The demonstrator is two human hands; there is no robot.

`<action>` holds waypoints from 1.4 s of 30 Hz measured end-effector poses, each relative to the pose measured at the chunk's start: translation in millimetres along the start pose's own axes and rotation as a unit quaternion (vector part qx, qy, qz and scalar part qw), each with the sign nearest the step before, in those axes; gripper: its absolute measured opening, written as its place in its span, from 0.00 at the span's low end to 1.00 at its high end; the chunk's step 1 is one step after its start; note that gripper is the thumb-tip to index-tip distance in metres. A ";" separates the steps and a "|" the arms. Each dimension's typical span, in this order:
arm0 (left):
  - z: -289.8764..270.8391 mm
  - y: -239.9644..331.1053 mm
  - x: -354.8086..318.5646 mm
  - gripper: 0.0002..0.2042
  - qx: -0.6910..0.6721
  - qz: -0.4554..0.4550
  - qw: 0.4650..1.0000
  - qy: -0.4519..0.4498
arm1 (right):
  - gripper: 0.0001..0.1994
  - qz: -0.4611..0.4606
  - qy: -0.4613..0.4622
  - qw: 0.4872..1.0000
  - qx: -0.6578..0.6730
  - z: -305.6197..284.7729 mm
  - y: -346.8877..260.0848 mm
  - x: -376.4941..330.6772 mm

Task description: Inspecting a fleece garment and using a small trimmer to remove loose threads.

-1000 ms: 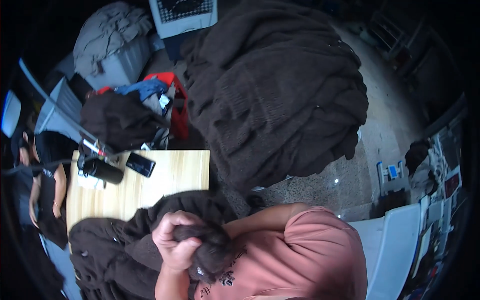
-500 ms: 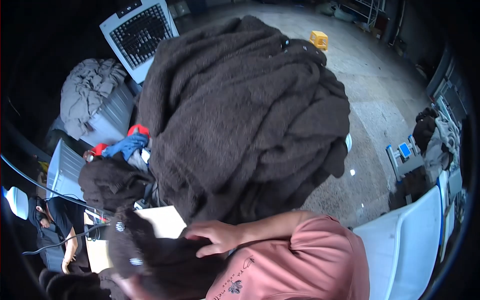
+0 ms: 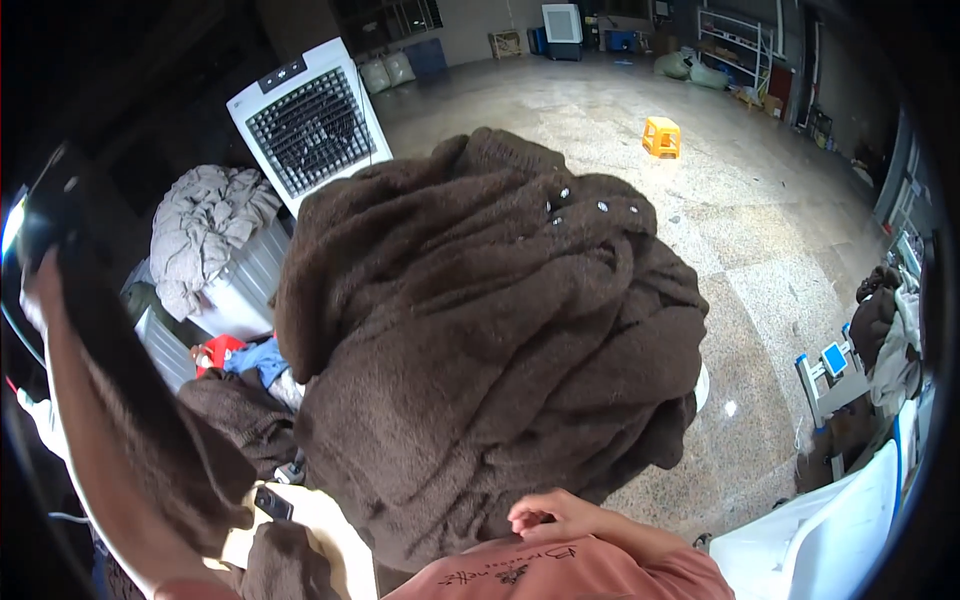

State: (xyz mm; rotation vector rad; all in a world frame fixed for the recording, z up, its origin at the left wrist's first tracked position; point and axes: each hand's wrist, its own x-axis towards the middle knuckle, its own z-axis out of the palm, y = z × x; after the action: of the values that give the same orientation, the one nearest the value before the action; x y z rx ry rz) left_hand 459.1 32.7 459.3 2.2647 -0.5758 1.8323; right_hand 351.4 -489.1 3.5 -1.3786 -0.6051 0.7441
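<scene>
My left hand (image 3: 40, 290) is raised at the far left, its fingers closed on a dark brown knit garment (image 3: 130, 370). The cloth hangs down beside my forearm towards the table. In front of my chest is my right hand (image 3: 555, 515), loosely curled with a gap between thumb and fingers and nothing visible in it. Just beyond it rises a large pile of brown knit clothing (image 3: 490, 330), with several shiny buttons near its far right. Another brown piece (image 3: 285, 560) lies on the pale table (image 3: 340, 530), near a small dark device (image 3: 273, 503).
A white air cooler (image 3: 310, 125) stands behind the pile. Left of it, grey garments (image 3: 205, 230) fill a pale bin (image 3: 245, 285). A yellow stool (image 3: 661, 138) is on the floor. A white tub (image 3: 830, 520) and a scale with a blue display (image 3: 834, 358) stand at the right.
My left hand has swung up and outward to the far left, lifting the brown garment off the table. My right hand has let go of the cloth and moved right. The view has tilted up.
</scene>
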 end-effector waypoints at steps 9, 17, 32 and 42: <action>386.4 182.5 -10.3 0.13 -0.180 -0.144 0.973 -0.032 | 0.15 0.023 0.170 0.982 0.084 4.3 10.8 -13.5; 478.0 282.2 -194.4 0.22 -0.253 -0.046 0.844 -0.470 | 0.16 0.046 0.163 0.985 0.028 8.2 12.1 5.7; 301.2 219.1 -229.7 0.36 0.022 -0.027 0.915 -0.401 | 0.15 0.035 0.085 0.995 0.044 1.6 22.8 -0.1; 44.0 276.3 -409.9 0.31 -0.007 -0.274 0.826 -0.492 | 0.15 0.071 -0.174 0.980 0.070 28.0 30.1 68.1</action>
State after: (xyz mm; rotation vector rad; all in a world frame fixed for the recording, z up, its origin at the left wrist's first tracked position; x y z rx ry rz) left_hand 319.0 -158.1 23.0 2.8234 0.0060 0.3135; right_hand 370.3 -417.8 -26.4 -1.1786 -0.7170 1.1353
